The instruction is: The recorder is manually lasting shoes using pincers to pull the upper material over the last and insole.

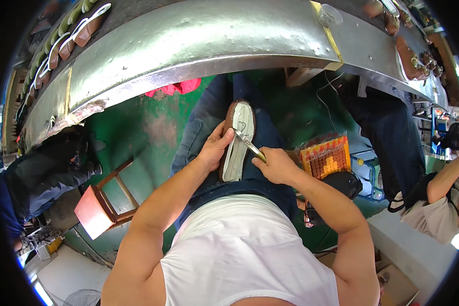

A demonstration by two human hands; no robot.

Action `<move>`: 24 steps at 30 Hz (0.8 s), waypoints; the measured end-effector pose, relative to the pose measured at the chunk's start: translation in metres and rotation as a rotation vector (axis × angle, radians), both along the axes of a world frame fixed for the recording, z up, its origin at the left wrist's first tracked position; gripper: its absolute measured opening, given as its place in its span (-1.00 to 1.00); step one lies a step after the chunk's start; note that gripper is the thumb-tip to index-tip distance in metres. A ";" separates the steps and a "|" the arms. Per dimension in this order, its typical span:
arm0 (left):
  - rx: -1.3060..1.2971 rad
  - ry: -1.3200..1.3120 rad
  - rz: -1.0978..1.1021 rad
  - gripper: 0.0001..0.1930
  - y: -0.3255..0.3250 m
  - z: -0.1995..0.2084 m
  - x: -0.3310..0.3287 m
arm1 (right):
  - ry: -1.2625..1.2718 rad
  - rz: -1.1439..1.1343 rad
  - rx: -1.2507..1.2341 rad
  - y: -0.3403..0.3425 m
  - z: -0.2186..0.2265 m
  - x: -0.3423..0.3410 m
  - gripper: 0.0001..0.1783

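A brown shoe [234, 157] lies sole-up across my thighs, toe away from me, its pale bottom framed by the brown upper. My left hand [216, 147] grips its left edge, the thumb by the middle of the sole. In my closed right hand [275, 164] is a narrow silver hand tool [248, 143] with a yellowish handle; its exact kind is unclear. The tool slants up and left, its tip over the sole near my left thumb. A small curved line shows on the forefoot just beyond the tip.
A metal-topped bench [199, 38] curves across the front, with shoes [89, 28] at its left end and more brown shoes [410, 58] at its right. A reddish stool [96, 211] stands left. A beaded seat mat [325, 155] lies right. Other people sit on both sides.
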State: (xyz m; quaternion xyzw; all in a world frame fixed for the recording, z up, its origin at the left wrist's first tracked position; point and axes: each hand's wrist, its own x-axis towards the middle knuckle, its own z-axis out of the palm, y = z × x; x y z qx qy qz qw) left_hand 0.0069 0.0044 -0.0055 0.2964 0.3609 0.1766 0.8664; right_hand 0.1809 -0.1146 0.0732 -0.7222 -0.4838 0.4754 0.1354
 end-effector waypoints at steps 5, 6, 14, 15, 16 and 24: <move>0.061 0.089 -0.002 -0.30 0.002 -0.001 0.007 | 0.140 -0.143 -0.010 -0.014 -0.023 -0.005 -0.67; 0.059 0.091 -0.004 -0.30 0.001 0.000 0.008 | 0.254 -0.178 -0.065 -0.015 -0.026 -0.001 -0.67; 0.052 0.205 0.007 -0.43 0.004 0.018 0.022 | 1.287 -0.243 -0.396 -0.009 -0.077 0.056 -0.60; 0.075 0.233 -0.021 -0.44 -0.001 0.020 0.018 | 1.288 -0.237 -0.406 -0.014 -0.070 0.062 -0.60; 0.099 0.258 -0.035 -0.45 0.000 0.018 0.015 | 1.181 -0.223 -0.405 -0.015 -0.052 0.070 -0.60; 0.262 0.494 -0.179 -0.44 0.002 0.024 0.030 | -0.008 0.105 0.241 0.023 -0.004 0.045 -0.59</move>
